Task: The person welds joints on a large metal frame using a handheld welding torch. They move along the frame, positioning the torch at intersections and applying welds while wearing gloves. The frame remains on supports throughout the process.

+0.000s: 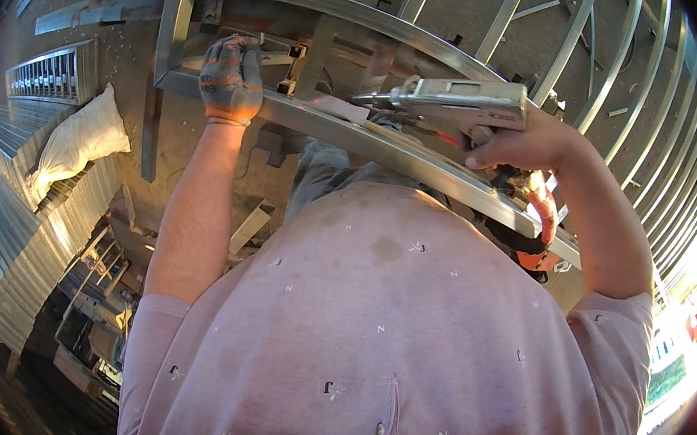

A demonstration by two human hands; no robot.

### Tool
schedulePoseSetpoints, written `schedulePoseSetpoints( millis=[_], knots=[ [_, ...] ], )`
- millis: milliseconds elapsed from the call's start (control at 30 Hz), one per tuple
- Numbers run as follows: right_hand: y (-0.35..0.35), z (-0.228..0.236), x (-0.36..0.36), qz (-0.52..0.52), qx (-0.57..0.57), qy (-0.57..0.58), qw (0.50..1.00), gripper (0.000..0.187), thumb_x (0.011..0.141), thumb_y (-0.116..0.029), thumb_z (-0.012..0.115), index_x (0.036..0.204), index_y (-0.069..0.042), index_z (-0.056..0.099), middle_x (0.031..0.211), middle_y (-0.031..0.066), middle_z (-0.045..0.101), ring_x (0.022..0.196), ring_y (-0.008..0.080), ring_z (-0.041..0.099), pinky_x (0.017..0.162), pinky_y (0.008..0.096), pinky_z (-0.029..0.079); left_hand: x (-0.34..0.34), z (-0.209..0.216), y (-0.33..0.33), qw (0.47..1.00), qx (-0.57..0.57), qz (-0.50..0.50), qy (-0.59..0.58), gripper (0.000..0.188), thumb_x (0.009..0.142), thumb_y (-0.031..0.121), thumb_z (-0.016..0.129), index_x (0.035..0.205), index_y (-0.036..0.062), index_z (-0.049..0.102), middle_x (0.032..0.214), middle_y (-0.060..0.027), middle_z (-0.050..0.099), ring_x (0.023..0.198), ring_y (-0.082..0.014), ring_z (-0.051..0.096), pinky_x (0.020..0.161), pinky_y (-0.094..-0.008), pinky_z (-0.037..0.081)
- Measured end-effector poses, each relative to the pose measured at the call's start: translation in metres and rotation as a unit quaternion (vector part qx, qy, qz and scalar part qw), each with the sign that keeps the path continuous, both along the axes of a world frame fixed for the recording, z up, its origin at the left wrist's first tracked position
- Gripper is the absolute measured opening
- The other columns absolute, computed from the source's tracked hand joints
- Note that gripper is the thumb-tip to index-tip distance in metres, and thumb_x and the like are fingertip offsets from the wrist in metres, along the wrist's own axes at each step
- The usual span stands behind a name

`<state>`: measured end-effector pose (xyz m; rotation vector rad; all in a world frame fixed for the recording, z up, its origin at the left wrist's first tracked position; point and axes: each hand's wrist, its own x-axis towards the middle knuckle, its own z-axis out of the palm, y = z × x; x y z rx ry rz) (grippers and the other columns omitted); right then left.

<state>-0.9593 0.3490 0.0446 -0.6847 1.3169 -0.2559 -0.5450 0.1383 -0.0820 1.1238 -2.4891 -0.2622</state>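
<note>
My left hand (231, 82), in a grey and orange work glove, closes over the near tube of a silvery metal frame (423, 168), close to its left corner. My bare right hand (522, 143) wraps the grip of a silver welding gun (463, 100), held above the same tube. Its narrow nozzle points left, and a faint red glow shows on the tube beyond the tip. On the tube, below the nozzle, lies a pale strip (339, 108) whose kind I cannot make out. An orange-red hose (543, 212) hangs beneath my right hand.
Long parallel metal bars (574, 46) extend from the frame to the far right. Stacked corrugated metal sheets (1, 212) and a white sack (82, 140) lie at the left. Metal offcuts (535, 9) are scattered on the floor. An orange item (537, 261) sits under the frame.
</note>
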Motion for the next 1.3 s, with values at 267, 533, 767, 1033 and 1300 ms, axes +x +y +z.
schedulePoseSetpoints(
  millis=[267, 533, 767, 1033, 1300],
  knots=[
    [-0.039, -0.013, 0.043, 0.057, -0.04, 0.004, 0.998, 0.057, 0.073, -0.017, 0.093, 0.126, -0.003, 0.075, 0.11, 0.0115, 0.078, 0.101, 0.0245, 0.07, 0.093, 0.0383, 0.056, -0.003, 0.008, 0.004, 1.0, -0.012, 0.013, -0.005, 0.021, 0.097, 0.018, 0.069, 0.113, 0.0046, 0.071, 0.113, -0.0185, 0.074, 0.106, -0.0414, 0.071, 0.095, -0.0507, 0.058],
    [-0.053, -0.026, 0.052, 0.117, -0.036, -0.02, 0.992, 0.053, 0.078, -0.019, 0.091, 0.127, -0.004, 0.075, 0.105, 0.0084, 0.077, 0.097, 0.0225, 0.068, 0.091, 0.0381, 0.055, -0.005, 0.009, 0.006, 1.0, 0.013, 0.009, 0.018, 0.021, 0.101, 0.022, 0.066, 0.113, 0.0043, 0.07, 0.114, -0.0181, 0.074, 0.107, -0.0411, 0.071, 0.096, -0.05, 0.057],
    [-0.052, -0.027, 0.057, 0.093, -0.038, -0.017, 0.995, 0.054, 0.078, -0.017, 0.09, 0.128, -0.005, 0.075, 0.103, 0.0079, 0.076, 0.094, 0.0214, 0.067, 0.087, 0.0368, 0.056, -0.007, 0.007, 0.005, 0.998, 0.016, 0.003, 0.058, 0.017, 0.102, 0.019, 0.068, 0.111, 0.0046, 0.07, 0.109, -0.0181, 0.074, 0.102, -0.0417, 0.071, 0.091, -0.05, 0.058],
    [-0.05, -0.028, 0.056, 0.09, -0.03, -0.011, 0.995, 0.06, 0.076, -0.015, 0.09, 0.133, -0.005, 0.074, 0.11, 0.0098, 0.077, 0.097, 0.0222, 0.069, 0.091, 0.037, 0.057, -0.011, 0.007, 0.006, 0.998, -0.002, -0.005, 0.062, 0.015, 0.101, 0.019, 0.07, 0.108, 0.0054, 0.069, 0.105, -0.0174, 0.074, 0.098, -0.0414, 0.072, 0.087, -0.0496, 0.058],
    [-0.049, -0.025, 0.058, 0.077, -0.044, -0.01, 0.996, 0.063, 0.075, -0.012, 0.088, 0.135, -0.005, 0.072, 0.113, 0.0105, 0.077, 0.101, 0.0226, 0.07, 0.094, 0.0382, 0.057, -0.013, 0.007, 0.006, 0.998, 0.018, 0.004, 0.059, 0.019, 0.104, 0.026, 0.067, 0.106, 0.0066, 0.07, 0.105, -0.0155, 0.075, 0.098, -0.0401, 0.072, 0.089, -0.0498, 0.058]
  ],
)
